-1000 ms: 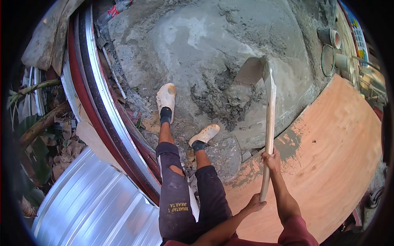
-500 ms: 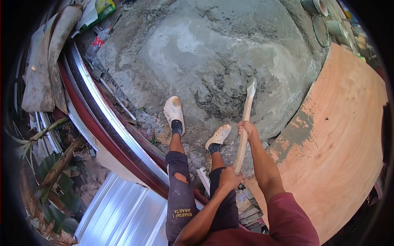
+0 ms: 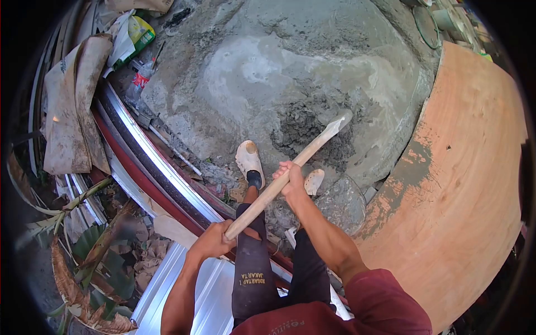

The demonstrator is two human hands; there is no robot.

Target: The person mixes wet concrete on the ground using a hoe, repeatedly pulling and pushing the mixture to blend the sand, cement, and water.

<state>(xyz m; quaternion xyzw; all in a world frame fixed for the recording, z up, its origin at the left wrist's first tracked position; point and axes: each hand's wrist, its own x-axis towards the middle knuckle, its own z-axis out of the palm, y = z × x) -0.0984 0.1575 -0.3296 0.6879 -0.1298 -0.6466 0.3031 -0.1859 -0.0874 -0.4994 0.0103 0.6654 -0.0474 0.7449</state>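
Note:
A hoe with a long, pale wooden handle (image 3: 272, 190) slants across the front of my legs. Its far end is smeared with cement, and its blade is hidden in the wet grey mortar (image 3: 312, 125). My left hand (image 3: 213, 240) is closed round the butt of the handle, over my left knee. Farther up, my right hand (image 3: 291, 177) wraps the middle of the handle, close to my right shoe (image 3: 314, 182). The left shoe (image 3: 249, 159) stands at the near edge of the mortar.
A cement-stained plywood sheet (image 3: 469, 184) curves along the right. Metal strips (image 3: 162, 162) and a corrugated sheet (image 3: 209, 293) lie to the left, beside folded sacking (image 3: 78, 106) and dry leaves (image 3: 84, 296). Buckets (image 3: 446, 19) stand at the far right.
The butt of the handle has swung left with my left hand, from between my legs to over my left knee. My right hand has also moved left, and the handle lies flatter.

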